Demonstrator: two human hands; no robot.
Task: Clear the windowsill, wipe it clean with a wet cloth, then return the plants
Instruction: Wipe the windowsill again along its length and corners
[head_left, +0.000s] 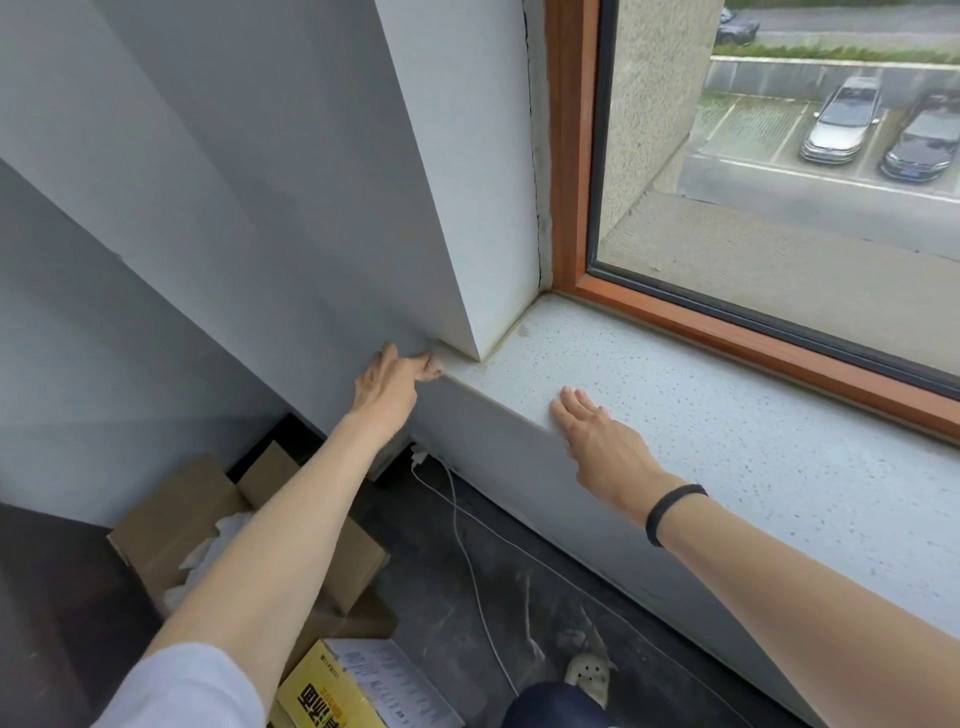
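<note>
**Two hands on a bare windowsill, no cloth in view**

The windowsill (727, 415) is a pale speckled slab. Its long axis runs from the wall corner at the left, along the wooden window frame (753, 343), away to the right. No plant and no cloth shows on it, so I judge the clearing is done.

The right grip (597, 436) lies flat on the sill near its front edge, with straight fingers and holding nothing. The left grip (397, 382) is at the left end of the sill, with bent fingers touching the end corner and the thumb up on the wall. Whether it pinches something small, I cannot tell.

Almost the whole length of the sill lies to the right of both hands. A wipe would best go along this axis, and the right grip is nearer to it.
</note>
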